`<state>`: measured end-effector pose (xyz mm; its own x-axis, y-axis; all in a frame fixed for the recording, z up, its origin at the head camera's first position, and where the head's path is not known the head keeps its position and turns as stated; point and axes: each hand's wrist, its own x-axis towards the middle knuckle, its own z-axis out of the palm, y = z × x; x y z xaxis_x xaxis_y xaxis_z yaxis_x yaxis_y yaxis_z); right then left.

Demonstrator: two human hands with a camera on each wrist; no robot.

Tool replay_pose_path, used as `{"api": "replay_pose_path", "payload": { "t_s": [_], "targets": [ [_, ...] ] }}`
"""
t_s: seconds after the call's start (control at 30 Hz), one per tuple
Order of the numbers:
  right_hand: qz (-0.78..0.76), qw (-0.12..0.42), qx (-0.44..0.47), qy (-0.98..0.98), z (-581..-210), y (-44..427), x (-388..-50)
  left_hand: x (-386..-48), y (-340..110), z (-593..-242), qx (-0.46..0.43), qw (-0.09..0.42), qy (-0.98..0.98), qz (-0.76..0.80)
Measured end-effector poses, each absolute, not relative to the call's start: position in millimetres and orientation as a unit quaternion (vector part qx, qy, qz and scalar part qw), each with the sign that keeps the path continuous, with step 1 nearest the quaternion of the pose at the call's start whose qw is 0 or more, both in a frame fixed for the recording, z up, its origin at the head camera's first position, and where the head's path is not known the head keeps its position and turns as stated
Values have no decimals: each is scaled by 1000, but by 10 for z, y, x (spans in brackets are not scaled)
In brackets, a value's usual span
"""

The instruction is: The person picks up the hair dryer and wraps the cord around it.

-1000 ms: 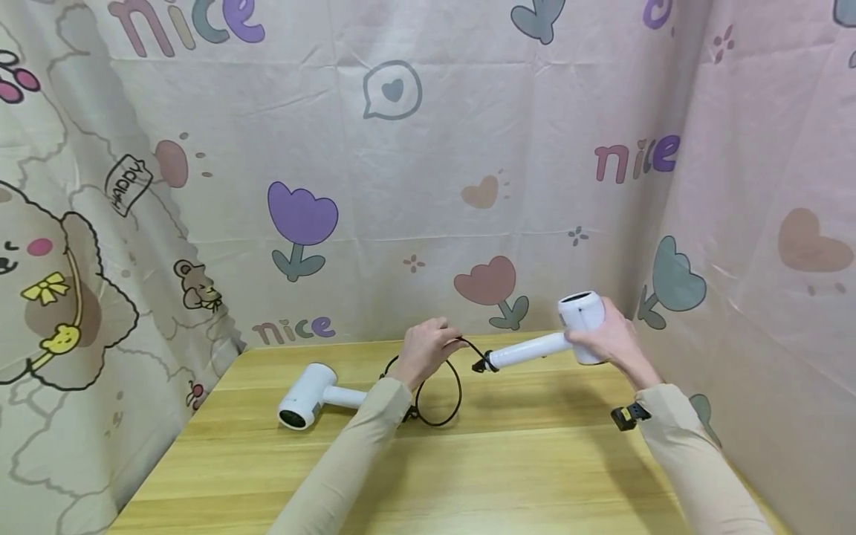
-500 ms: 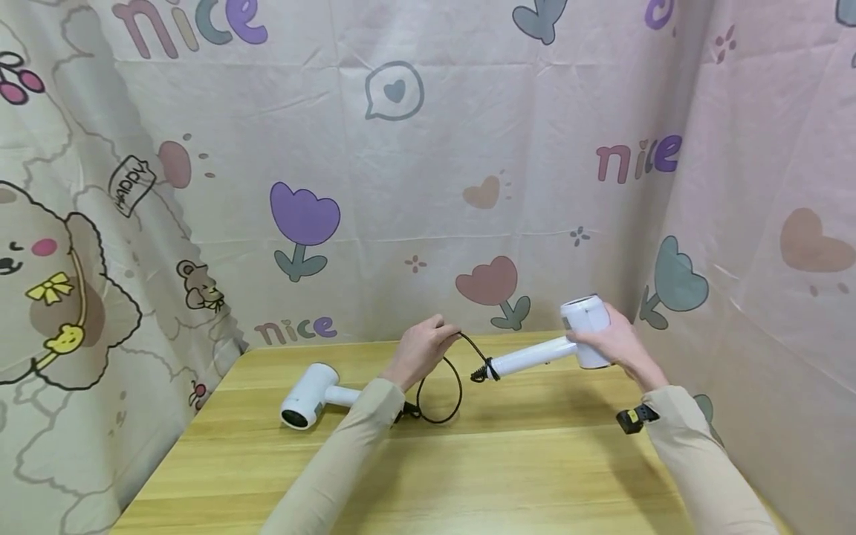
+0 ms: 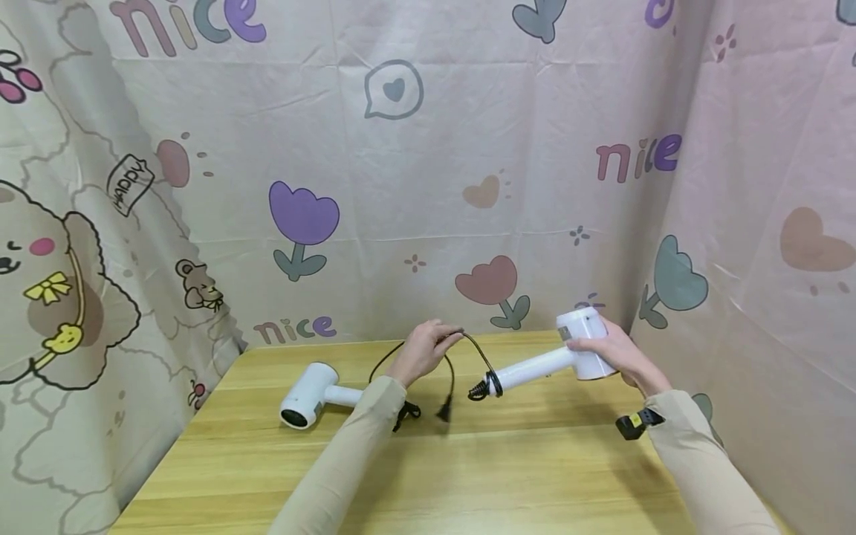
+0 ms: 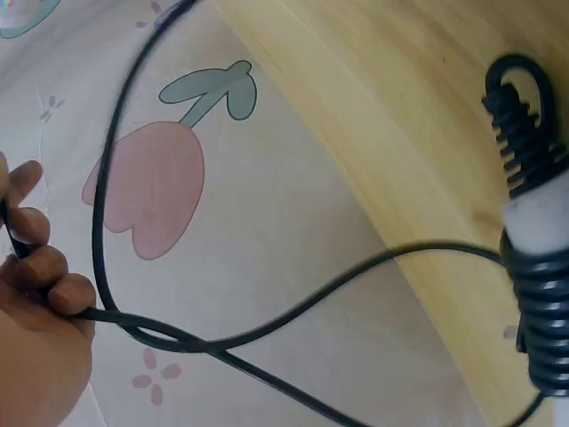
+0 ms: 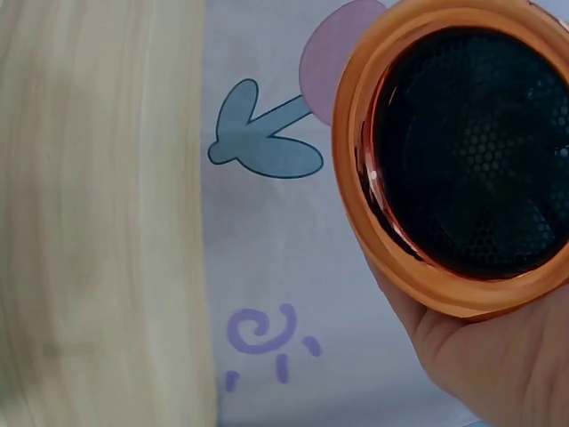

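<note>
My right hand grips a white hair dryer by its barrel, above the right side of the table. In the right wrist view, the dryer's copper-coloured ring frames a dark mesh grille. Black cord is wound round the handle's end, as the left wrist view shows in coils. A stretch of that cord runs to my left hand, which holds it between curled fingers. Below this hand hangs a black plug on a cord.
A second white hair dryer lies on the wooden table at the left, its handle partly behind my left sleeve. A black bundle of cord sits by that handle's end. A printed curtain stands behind the table.
The round cord loop below my left hand has come apart, and a plug now dangles there. My right hand and its hair dryer have sunk slightly.
</note>
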<state>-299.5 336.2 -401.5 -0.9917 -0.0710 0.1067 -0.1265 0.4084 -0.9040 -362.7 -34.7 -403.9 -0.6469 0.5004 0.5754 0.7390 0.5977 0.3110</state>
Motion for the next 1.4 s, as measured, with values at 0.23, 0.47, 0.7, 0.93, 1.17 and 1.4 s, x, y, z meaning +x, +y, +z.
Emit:
{"api": "replay_pose_path", "payload": {
  "t_s": [0.23, 0.47, 0.7, 0.93, 1.17, 1.4],
  "targets": [
    [608, -12, 43, -792, -4064, 3419, -2956, -3654, -297, -4097, -335, 161, -866, -334],
    [667, -22, -2, -744, -4081, 3424, -2928, -3626, -183, -4246, -320, 118, -883, -322],
    [764, -28, -51, -642, -4057, 3373, -2925, -3512, -52, -4359, -345, 142, -888, -267],
    [798, -25, -120, -589, -4034, 3229, -2965, -3375, 26, -4400, -378, 218, -874, -214],
    [674, 126, -172, -707, -4014, 3117, -2998, -3307, 30, -4407, -379, 250, -872, -185],
    [545, 219, -124, -799, -3963, 3074, -3000, -3281, -2, -4289, -365, 307, -870, -125]
  ]
}}
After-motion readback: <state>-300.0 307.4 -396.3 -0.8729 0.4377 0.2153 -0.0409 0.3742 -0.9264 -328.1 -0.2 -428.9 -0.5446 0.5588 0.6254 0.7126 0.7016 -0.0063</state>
